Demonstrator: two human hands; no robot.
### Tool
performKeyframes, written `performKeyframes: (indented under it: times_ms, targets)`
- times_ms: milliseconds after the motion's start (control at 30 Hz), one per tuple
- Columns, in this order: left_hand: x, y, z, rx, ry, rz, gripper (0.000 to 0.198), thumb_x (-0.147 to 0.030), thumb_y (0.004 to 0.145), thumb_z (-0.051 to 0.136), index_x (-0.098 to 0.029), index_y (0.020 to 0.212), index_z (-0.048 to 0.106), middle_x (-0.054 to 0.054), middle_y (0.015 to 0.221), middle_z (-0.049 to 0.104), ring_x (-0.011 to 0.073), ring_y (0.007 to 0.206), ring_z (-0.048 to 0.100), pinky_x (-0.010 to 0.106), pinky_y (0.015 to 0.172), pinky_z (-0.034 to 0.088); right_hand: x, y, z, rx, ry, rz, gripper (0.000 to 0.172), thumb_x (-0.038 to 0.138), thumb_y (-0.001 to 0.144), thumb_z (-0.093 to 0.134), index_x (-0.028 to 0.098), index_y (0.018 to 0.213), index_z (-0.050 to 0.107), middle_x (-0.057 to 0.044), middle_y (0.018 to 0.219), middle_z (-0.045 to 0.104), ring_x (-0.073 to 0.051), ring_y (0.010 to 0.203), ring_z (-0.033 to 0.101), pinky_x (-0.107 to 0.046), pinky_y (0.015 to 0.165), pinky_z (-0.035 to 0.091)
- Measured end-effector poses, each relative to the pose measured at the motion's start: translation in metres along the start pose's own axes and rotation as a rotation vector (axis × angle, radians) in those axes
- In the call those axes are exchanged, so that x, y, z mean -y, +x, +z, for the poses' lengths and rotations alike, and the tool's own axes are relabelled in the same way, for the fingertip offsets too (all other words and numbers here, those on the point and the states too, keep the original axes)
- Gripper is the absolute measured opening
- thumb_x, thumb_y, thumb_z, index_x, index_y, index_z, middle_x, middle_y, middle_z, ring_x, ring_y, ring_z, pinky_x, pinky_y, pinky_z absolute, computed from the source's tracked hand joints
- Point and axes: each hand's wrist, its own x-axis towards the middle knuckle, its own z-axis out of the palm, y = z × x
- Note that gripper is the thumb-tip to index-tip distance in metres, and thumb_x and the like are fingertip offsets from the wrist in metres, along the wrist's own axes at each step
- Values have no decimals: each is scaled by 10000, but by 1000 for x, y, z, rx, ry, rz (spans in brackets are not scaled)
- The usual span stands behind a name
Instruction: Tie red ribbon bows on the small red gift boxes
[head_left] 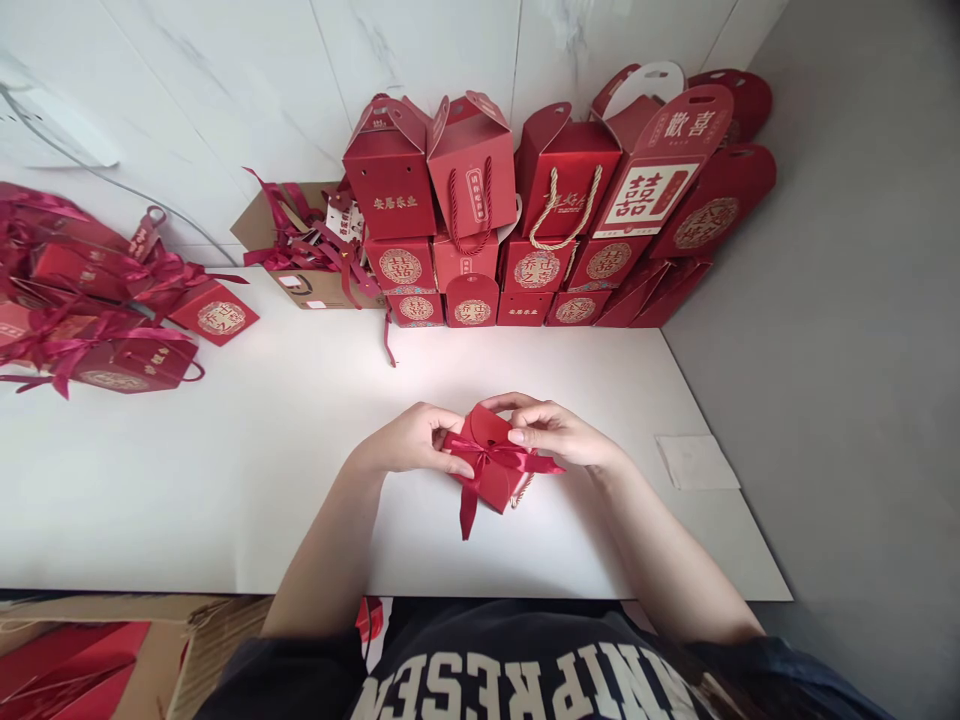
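Note:
A small red gift box [498, 492] with a dark red ribbon bow [491, 455] on its top is between my two hands, above the white table [300, 480]. My left hand [424, 440] grips the box's left side, with the thumb by the bow's left loop. My right hand [551, 430] holds the upper right side, thumb and fingers at the box's edge and some fingers behind it. Twisted gold cord [523, 490] shows at the box's right side. One ribbon tail hangs down toward the table's front edge.
Red boxes [472, 200] stand stacked against the tiled wall. Left of them is a cardboard box [322, 290] of ribbons and tags. Ribboned red boxes [142, 365] are piled at far left. A white paper [697, 462] lies at right, near the grey wall [847, 300].

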Motion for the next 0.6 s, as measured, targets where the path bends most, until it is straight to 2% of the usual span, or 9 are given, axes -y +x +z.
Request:
performKeyframes:
  times_ms: [200, 500, 600]
  targets:
    - [4, 3, -1, 19, -57, 44, 319, -379, 632, 796, -137, 714, 605, -36, 638, 499, 95, 589, 435, 228, 550, 360, -4, 0, -3, 10, 19, -46, 361, 414, 867, 637, 158, 615, 595, -103, 1328, 524, -245, 1179, 533, -423, 978, 405]
    - [21, 11, -6, 88, -206, 149, 369, -282, 573, 841, -151, 584, 496, -56, 584, 474, 80, 549, 400, 225, 531, 335, -12, 1, -5, 34, 61, -67, 395, 406, 872, 633, 155, 583, 535, -103, 1347, 510, -233, 1175, 536, -408, 983, 412]
    - [28, 14, -7, 107, -243, 157, 415, -300, 541, 858, -157, 564, 469, -51, 582, 491, 75, 529, 395, 223, 503, 331, -13, 1, -5, 29, 72, -63, 403, 414, 868, 634, 158, 578, 518, -106, 1348, 508, -231, 1161, 544, -405, 975, 420]
